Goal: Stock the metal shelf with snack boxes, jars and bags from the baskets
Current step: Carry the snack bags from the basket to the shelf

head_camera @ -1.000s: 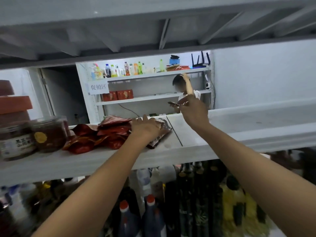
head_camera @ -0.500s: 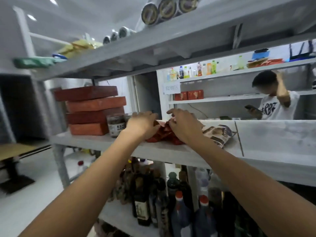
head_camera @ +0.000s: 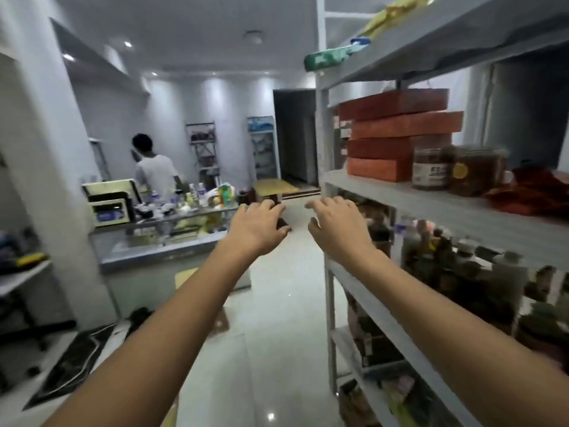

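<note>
The grey metal shelf (head_camera: 431, 198) runs along the right. On its middle level stand stacked red boxes (head_camera: 397, 134), two dark jars (head_camera: 455, 171) and red snack bags (head_camera: 535, 192). My left hand (head_camera: 257, 224) and my right hand (head_camera: 337, 224) hang in the air left of the shelf's corner post, over the aisle. Both hold nothing, fingers loosely curled and pointing down. No basket is in view.
Bottles (head_camera: 446, 260) crowd the shelf level below. Green and yellow bags (head_camera: 332, 57) lie on the top level. A person in a white shirt (head_camera: 154, 171) stands behind a cluttered counter (head_camera: 166, 229) at the left. White tiled floor (head_camera: 277, 318) stretches ahead between counter and shelf.
Both hands have left the red bags on the shelf and pulled back into the aisle. My view has swung left, away from the shelf face toward the room.
</note>
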